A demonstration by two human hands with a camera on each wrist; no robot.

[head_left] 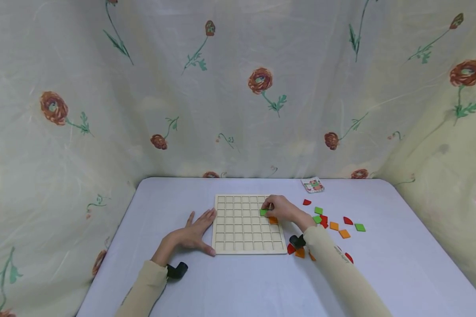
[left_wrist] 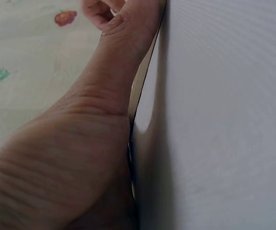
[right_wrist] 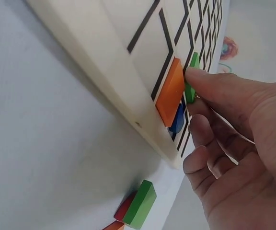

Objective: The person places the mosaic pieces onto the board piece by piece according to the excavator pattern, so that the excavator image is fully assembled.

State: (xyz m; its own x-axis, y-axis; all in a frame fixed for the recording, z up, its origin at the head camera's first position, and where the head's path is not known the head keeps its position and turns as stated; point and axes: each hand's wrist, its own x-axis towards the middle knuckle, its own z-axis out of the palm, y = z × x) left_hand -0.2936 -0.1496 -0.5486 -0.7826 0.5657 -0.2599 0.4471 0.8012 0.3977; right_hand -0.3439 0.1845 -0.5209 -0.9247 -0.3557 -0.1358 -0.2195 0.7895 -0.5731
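A pale wooden grid board (head_left: 238, 235) lies on the white table. My left hand (head_left: 192, 233) rests at its left edge, fingers spread and thumb near the front left corner. My right hand (head_left: 282, 209) is over the board's right side, pinching a green square tile (head_left: 263, 212) between thumb and finger. Just in front of it, an orange square tile (head_left: 273, 220) sits in the board near the right edge. The right wrist view also shows a blue piece (right_wrist: 177, 120) beside the orange one, partly hidden behind it.
Loose pieces are scattered right of the board, among them a red quarter-round (head_left: 347, 221), an orange square (head_left: 344, 234) and a green square (head_left: 360, 227). Some lie under the right forearm. A printed packet (head_left: 313, 185) lies at the back edge, before a flowered curtain (head_left: 238, 110).
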